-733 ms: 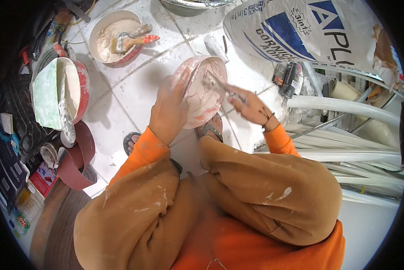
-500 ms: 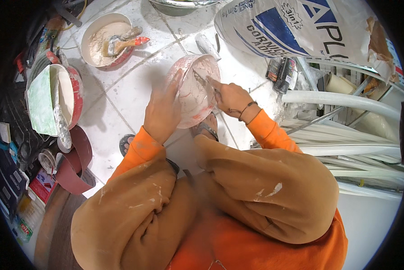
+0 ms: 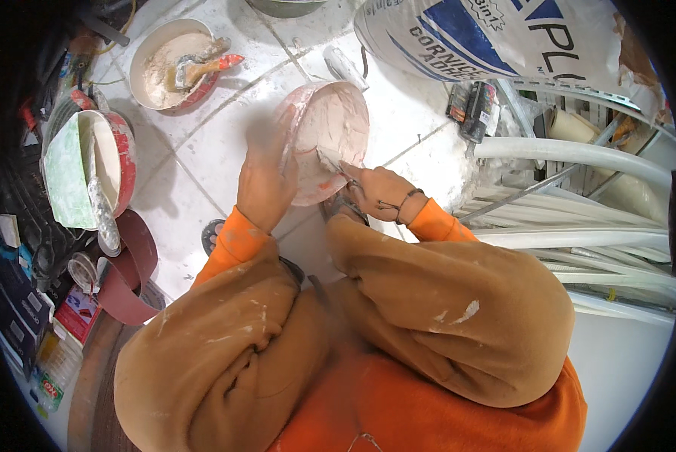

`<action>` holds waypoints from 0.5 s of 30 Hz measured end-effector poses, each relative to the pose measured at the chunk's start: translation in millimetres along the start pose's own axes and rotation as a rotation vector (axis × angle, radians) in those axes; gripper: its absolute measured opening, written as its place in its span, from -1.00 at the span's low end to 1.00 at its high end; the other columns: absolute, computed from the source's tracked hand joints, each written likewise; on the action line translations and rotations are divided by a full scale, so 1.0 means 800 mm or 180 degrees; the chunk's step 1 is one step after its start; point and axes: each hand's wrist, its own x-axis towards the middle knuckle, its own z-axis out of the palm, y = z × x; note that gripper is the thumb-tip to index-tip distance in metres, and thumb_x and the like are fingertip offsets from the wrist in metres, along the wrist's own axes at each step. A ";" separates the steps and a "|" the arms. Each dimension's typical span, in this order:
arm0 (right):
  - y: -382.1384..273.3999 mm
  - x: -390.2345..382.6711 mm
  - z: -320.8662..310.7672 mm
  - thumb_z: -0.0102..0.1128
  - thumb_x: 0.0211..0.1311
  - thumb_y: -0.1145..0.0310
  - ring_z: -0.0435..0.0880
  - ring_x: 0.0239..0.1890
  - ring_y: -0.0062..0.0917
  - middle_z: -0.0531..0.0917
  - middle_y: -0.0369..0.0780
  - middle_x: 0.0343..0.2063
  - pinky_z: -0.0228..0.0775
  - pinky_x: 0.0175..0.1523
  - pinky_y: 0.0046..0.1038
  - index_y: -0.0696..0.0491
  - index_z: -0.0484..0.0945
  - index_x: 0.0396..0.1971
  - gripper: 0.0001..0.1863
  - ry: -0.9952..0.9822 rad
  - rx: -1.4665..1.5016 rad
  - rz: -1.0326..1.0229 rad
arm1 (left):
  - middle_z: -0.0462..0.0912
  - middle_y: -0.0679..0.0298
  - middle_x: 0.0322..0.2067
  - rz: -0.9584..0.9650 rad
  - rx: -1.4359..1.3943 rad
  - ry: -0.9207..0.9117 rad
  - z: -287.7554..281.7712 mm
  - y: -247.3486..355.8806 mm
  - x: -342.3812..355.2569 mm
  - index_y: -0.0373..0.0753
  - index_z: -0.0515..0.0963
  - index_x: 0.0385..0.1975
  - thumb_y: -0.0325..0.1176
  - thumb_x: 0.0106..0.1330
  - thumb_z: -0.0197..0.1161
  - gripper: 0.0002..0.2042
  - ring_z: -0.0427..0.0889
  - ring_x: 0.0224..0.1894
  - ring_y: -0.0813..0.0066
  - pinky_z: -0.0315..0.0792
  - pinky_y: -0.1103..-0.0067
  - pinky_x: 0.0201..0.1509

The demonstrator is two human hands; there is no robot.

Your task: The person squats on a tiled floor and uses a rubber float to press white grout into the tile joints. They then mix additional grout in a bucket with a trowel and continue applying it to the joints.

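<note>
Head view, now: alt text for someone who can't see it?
A person's left hand holds a tilted bowl of pale paste while the right hand holds a scraper inside it. Beyond are a second bowl with a brush in it, left, and a large sack, right.

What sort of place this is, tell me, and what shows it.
Probably a room under renovation or a workshop: a bowl of pale paste, a large white-and-blue sack, and long white strips piled at the right.
</note>
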 end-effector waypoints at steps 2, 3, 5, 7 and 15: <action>0.019 -0.001 -0.001 0.08 0.31 0.30 0.72 -0.13 0.00 0.71 0.10 -0.16 0.54 0.02 -0.14 0.16 0.36 0.35 -0.40 0.0163 0.0505 -0.0471 | 0.40 -0.12 0.13 -0.0429 0.0107 -0.0315 -0.009 0.010 0.004 0.00 0.30 0.44 -0.53 0.30 0.19 -0.34 0.54 0.11 -0.23 0.51 0.21 0.13; 0.037 0.000 -0.002 0.09 0.32 0.29 0.72 -0.10 0.00 0.71 0.10 -0.11 0.54 0.06 -0.17 0.15 0.39 0.33 -0.41 0.0305 0.0905 -0.0848 | 0.33 -0.09 0.21 -0.0641 0.0150 -0.0466 -0.011 0.014 0.006 0.00 0.29 0.45 -0.54 0.30 0.19 -0.34 0.54 0.13 -0.24 0.52 0.22 0.15; 0.049 -0.002 -0.019 0.09 0.34 0.28 0.72 -0.05 -0.02 0.70 0.10 -0.03 0.52 0.13 -0.23 0.13 0.43 0.31 -0.44 0.0562 0.1221 -0.1041 | 0.34 -0.08 0.21 -0.0467 0.0255 -0.0429 -0.010 0.015 0.006 0.00 0.29 0.45 -0.54 0.29 0.19 -0.33 0.55 0.10 -0.24 0.52 0.23 0.14; 0.042 -0.002 -0.050 0.07 0.33 0.35 0.72 0.00 -0.05 0.67 0.07 0.06 0.52 0.17 -0.26 0.09 0.45 0.32 -0.46 0.0921 0.0859 -0.0792 | 0.34 -0.08 0.21 -0.0329 0.0324 -0.0383 -0.007 0.010 0.009 0.01 0.28 0.45 -0.54 0.29 0.19 -0.33 0.55 0.09 -0.24 0.53 0.23 0.13; -0.007 0.028 -0.026 0.09 0.25 0.30 0.74 -0.35 -0.03 0.72 0.05 -0.43 0.59 -0.22 -0.05 0.07 0.17 0.46 -0.26 0.0677 -0.0800 0.0352 | 0.34 -0.08 0.20 -0.0618 0.0182 -0.0519 -0.006 -0.003 0.006 0.05 0.33 0.43 -0.55 0.26 0.20 -0.32 0.57 0.08 -0.21 0.54 0.22 0.14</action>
